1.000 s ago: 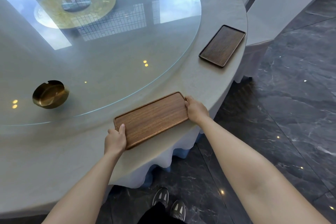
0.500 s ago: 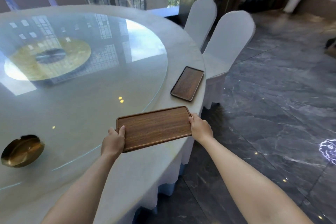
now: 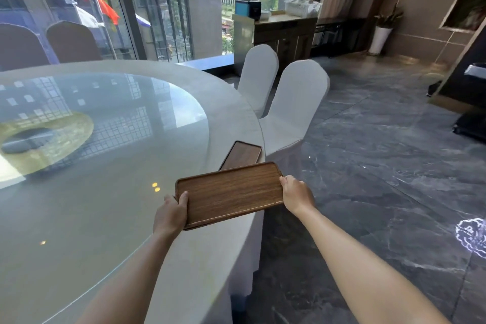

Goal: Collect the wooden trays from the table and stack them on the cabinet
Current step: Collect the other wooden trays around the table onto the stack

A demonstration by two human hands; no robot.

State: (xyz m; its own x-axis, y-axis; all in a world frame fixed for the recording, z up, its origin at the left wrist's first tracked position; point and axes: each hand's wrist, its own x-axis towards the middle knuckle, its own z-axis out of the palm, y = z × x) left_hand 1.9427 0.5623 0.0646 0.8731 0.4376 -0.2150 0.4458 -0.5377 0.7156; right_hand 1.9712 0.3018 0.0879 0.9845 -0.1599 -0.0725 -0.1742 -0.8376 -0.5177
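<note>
We hold a tray (image 3: 231, 193) over the table (image 3: 234, 118) edge.

Our left hand (image 3: 171, 212) and right hand (image 3: 297, 194) grip its short ends; a second tray (image 3: 243, 154) lies just beyond at the rim, open floor (image 3: 381, 166) to the right, chairs (image 3: 294, 102) and cabinet (image 3: 286, 37) farther.

The floor (image 3: 381, 166) to the right lies open toward the cabinet (image 3: 285, 34); two covered chairs (image 3: 294, 102) stand against the tabletop (image 3: 231, 102) edge, just beyond the second tray (image 3: 243, 154), crowding that side
</note>
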